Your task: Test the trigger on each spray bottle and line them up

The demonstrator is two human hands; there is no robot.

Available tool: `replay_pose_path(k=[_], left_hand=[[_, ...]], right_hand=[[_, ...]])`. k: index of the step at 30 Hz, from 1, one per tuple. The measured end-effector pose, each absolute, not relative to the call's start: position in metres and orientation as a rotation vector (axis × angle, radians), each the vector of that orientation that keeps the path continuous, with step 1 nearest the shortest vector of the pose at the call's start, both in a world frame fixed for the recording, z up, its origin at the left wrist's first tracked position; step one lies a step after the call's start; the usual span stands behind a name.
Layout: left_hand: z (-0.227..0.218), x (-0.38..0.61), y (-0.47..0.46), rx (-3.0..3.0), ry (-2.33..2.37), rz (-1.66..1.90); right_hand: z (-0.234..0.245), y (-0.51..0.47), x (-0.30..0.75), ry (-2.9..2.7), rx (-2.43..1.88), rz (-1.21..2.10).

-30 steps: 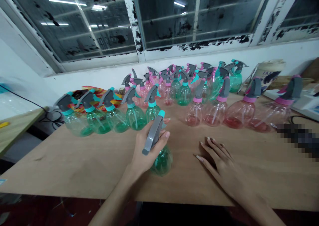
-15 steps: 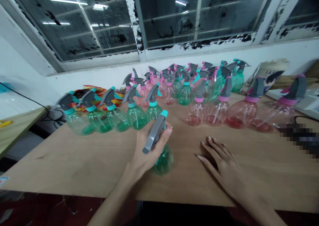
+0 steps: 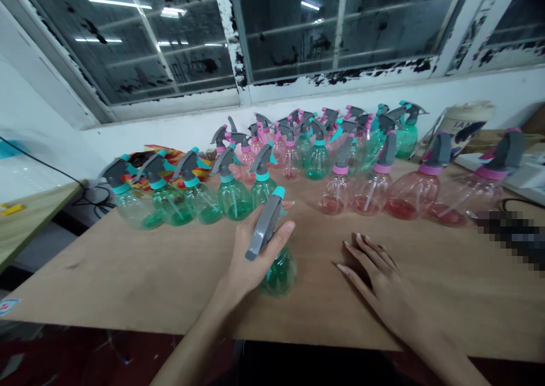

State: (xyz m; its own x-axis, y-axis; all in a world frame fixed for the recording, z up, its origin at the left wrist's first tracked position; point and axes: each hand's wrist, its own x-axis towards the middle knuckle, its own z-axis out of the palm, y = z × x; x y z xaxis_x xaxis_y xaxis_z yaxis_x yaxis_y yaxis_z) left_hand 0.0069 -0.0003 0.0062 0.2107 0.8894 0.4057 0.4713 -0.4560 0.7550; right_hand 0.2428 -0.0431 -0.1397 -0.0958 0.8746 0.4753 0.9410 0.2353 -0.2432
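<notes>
Around the neck of a green spray bottle (image 3: 279, 275) wraps my left hand (image 3: 247, 250), just under its grey trigger head with a turquoise nozzle. The bottle stands on the wooden table, and part of its neck is hidden by my fingers. My right hand (image 3: 383, 284) lies flat on the table with fingers stretched, holding nothing. Beyond my left hand, a row of green spray bottles (image 3: 208, 204) runs off to the left. Ahead of my right hand stand several pink spray bottles (image 3: 368, 196) with some red liquid inside.
More pink and green bottles (image 3: 317, 162) crowd the back by the wall. A colourful cloth (image 3: 170, 159) lies behind the green row. At the right are a printed cream bag (image 3: 468, 122) and a pixelated dark object (image 3: 515, 238). A second table (image 3: 38, 215) adjoins on the left.
My left fingers have loosened slightly around the bottle's neck, with thumb and fingertips a little farther apart. The bottle and my right hand stay in place.
</notes>
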Motion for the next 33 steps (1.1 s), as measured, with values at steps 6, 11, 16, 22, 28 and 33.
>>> replay_pose_path(k=[6,11,16,22,28,33], left_hand=[[0.009,0.009,-0.004,1.951,1.259,1.209],[0.001,0.008,-0.001,1.928,1.208,1.251],[-0.008,0.006,0.004,1.926,1.168,1.275],[-0.003,0.008,0.006,1.991,1.200,1.210],[-0.002,0.008,0.005,2.040,1.287,1.286],[0.004,0.007,0.003,2.082,1.306,1.229]], right_hand=[[-0.139,-0.043,0.243,-1.999,-1.668,-0.151],[-0.142,-0.041,0.243,-2.010,-1.657,-0.179],[-0.143,-0.041,0.244,-2.003,-1.652,-0.189],[-0.140,-0.042,0.244,-2.007,-1.662,-0.179],[-0.139,-0.043,0.243,-1.999,-1.673,-0.174],[-0.139,-0.042,0.242,-1.998,-1.666,-0.181]])
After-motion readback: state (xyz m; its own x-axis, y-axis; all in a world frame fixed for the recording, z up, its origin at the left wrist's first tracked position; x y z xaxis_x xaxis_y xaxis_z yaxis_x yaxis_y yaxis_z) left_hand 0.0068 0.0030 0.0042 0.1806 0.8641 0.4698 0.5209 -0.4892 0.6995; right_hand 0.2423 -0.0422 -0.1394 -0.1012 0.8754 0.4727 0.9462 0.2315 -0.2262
